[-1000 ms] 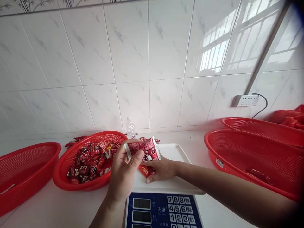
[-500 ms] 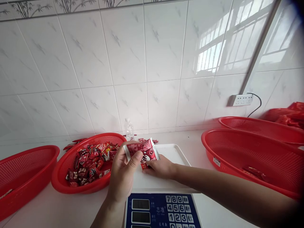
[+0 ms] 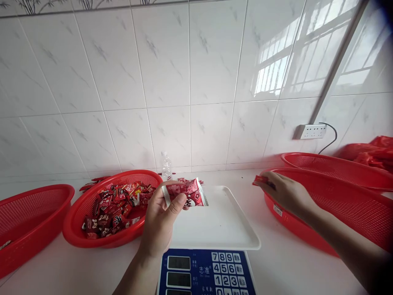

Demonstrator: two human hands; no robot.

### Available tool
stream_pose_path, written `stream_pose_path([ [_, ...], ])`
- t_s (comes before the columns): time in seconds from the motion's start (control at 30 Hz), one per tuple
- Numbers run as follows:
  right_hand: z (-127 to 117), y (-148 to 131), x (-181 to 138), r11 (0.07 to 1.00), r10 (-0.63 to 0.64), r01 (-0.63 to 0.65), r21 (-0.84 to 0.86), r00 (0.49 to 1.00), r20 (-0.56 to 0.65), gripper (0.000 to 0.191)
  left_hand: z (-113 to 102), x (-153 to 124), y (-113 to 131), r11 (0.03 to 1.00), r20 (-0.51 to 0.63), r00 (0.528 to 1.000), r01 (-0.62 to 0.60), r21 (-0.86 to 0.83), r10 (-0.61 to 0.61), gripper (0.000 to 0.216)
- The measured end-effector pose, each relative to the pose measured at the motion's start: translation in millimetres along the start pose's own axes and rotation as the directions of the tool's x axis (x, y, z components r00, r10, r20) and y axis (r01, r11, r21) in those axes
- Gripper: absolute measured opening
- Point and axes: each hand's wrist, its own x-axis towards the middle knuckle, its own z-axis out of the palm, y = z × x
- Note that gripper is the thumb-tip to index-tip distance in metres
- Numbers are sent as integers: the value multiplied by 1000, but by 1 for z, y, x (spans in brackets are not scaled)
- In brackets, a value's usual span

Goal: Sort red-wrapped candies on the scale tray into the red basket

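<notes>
My left hand (image 3: 161,221) is closed on a few red snack packets (image 3: 186,192), held over the left edge of the white scale tray (image 3: 221,225). My right hand (image 3: 284,192) pinches one small red packet (image 3: 260,180) above the near rim of the big red basket (image 3: 344,209) on the right. A red basket full of mixed red packets (image 3: 113,205) sits just left of my left hand. The tray itself is bare.
The scale's blue keypad (image 3: 208,272) is at the bottom centre. Another red basket (image 3: 27,217) stands far left, and one more (image 3: 337,166) at the back right with red bags behind it. A small water bottle (image 3: 166,166) and a power strip (image 3: 311,131) are by the tiled wall.
My right hand lifted a red packet off the scale tray and carried it right, to the rim of the right basket. My left hand kept its packets in place.
</notes>
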Motion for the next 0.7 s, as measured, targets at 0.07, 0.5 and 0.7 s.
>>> stream_pose_path([
  [0.07, -7, 20, -6, 997, 51, -47, -64, 997, 56, 37, 1, -1, -2, 1000, 27, 1000, 16, 12, -16, 15],
  [0.5, -15, -39, -4, 916, 36, -176, 362, 932, 361, 50, 11, -4, -2, 983, 78, 984, 153, 97, -161, 24],
  [0.7, -33, -134, -3, 578, -266, -76, 812, 924, 276, 34, 13, -3, 5, 932, 219, 951, 136, 335, -217, 17],
])
